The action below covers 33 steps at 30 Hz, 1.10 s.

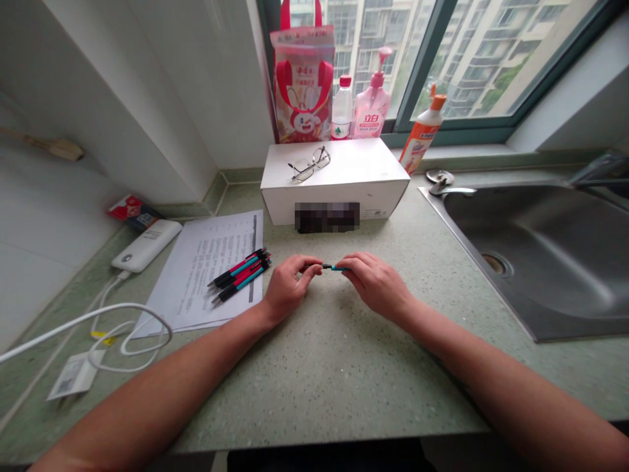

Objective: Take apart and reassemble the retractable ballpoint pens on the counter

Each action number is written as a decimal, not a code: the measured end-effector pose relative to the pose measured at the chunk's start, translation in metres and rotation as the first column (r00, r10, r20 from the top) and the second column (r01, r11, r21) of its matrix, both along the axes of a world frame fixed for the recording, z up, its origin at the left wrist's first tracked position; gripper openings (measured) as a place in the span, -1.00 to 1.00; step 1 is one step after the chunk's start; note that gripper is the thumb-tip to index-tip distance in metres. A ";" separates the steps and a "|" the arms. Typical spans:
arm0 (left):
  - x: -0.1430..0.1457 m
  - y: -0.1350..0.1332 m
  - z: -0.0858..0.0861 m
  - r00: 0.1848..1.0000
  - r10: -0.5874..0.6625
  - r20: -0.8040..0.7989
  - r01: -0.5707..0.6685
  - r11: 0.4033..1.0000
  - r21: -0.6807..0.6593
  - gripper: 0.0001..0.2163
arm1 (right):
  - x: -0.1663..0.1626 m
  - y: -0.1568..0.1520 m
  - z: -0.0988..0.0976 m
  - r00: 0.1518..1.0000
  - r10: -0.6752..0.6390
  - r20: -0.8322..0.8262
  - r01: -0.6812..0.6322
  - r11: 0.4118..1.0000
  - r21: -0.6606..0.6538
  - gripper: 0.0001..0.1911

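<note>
On the speckled green countertop [334, 367], a white box [339, 180], printed sheets [206, 275] at left, a white power bank [146, 245] with looping cable [132, 321] beside them, a red packet [130, 211] by the wall, a steel sink [565, 262] at right.

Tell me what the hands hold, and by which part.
One teal-and-black pen: the left hand pinches its black end, the right hand its teal end.

Teal-and-black pen [333, 267], speckled green counter [344, 354], white box [339, 174].
</note>
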<state>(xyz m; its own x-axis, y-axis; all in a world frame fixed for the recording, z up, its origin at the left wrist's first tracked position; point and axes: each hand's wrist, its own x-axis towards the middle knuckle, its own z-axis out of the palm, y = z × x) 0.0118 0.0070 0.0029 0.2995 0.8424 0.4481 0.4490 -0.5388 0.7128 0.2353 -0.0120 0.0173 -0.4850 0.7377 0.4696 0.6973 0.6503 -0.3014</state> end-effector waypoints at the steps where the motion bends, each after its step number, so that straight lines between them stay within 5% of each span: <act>1: 0.000 0.000 0.000 1.000 -0.017 0.006 0.017 1.000 -0.022 -0.87 | 0.000 0.000 0.000 1.000 -0.002 -0.023 0.002 1.000 -0.011 -0.77; 20: 0.001 -0.003 0.003 0.989 -0.146 -0.025 0.148 0.975 0.167 -0.91 | -0.004 -0.003 -0.007 0.967 -0.033 -0.254 -0.061 0.933 -0.354 -0.76; 28: 0.002 -0.004 0.004 0.989 -0.132 -0.067 0.144 0.965 0.217 -0.92 | -0.005 -0.003 -0.006 0.981 -0.086 -0.173 0.018 0.932 -0.362 -0.90; 33: 0.002 -0.004 0.004 0.983 -0.174 -0.053 0.182 0.943 0.278 -0.93 | -0.005 -0.005 -0.003 0.993 -0.065 -0.103 0.011 0.889 -0.458 -0.80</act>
<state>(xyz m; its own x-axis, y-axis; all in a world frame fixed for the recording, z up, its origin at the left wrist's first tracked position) 0.0142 0.0030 0.0065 0.4483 0.6156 0.6482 0.3443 -0.7881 0.5103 0.2304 -0.0169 0.0142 -0.4162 0.9004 0.1266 0.6628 0.3957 -0.6357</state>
